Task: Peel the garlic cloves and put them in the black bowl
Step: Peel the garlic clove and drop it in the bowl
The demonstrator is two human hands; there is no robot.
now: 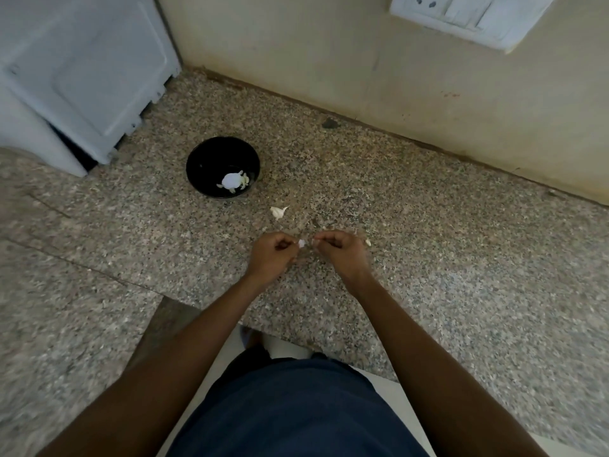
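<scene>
Both arms reach out over the speckled brown-and-grey granite desk [428, 258], and the two hands meet close together above its middle. The left hand [272, 255] has its fingers curled in, and its grip pinches a small white garlic clove [301, 243] at the fingertips. The right hand [339, 250] is curled too, its thumb and forefinger closed just beside the clove; whether they have hold of a strip of skin or of the clove itself I cannot tell, as the piece is too small. The clove sits in the narrow gap between the two hands, held up off the stone.

Beyond the hands and a little to the left lies a loose white garlic piece with a pointed tip [278, 212], flat on the desk and apart from everything else. Another small pale scrap [368, 242] lies just beside the right hand's outer edge.

Farther back and left stands the round black bowl [201, 159], upright on the desk. Inside it, toward the near side, rests a clump of pale peeled garlic [233, 182].

A white boxy appliance [82, 77] stands at the back left corner, near the bowl. A white switch plate [468, 14] is fixed on the cream wall [329, 61] behind the desk.
</scene>
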